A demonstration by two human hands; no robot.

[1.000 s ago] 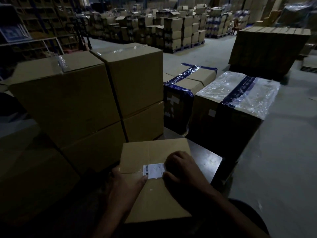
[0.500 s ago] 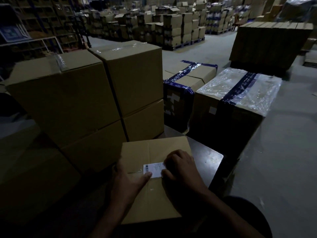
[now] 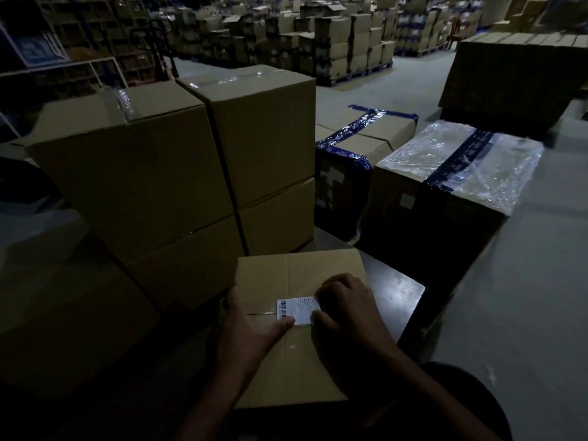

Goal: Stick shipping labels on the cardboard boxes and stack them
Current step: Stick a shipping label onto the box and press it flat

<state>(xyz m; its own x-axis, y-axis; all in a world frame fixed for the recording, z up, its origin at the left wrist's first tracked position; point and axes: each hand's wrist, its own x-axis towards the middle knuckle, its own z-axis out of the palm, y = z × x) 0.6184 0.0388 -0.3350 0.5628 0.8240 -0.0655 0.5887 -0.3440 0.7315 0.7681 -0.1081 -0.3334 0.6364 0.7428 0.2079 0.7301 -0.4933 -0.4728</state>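
The left hand has slid a little up the box since a moment ago, and its thumb is now pressing on the near left corner of the label, where before it was only touching the edge. The label itself is sitting in the same spot, so it looks like it is already stuck and is now being rubbed flat. That means this box is nearly done with its sticker and will soon be ready to go on a pile. The left hand is lying flat and open, with its fingers spread along the left edge of the box and the thumb reaching right toward the label. Behind the left fingers the stack of tall brown boxes is standing close. The label is lying on top of the box, right over the seam in the middle, between the two hands. It is white with a small bar code at its left end. The right hand is resting on the right end of the label with its fingers bent down, knuckles up, and fingertips pushing on the paper. It is not grabbing anything, just pressing. The right arm is coming in from the low right. Past the right fingers a dark table is showing, and farther off are boxes with blue tape.
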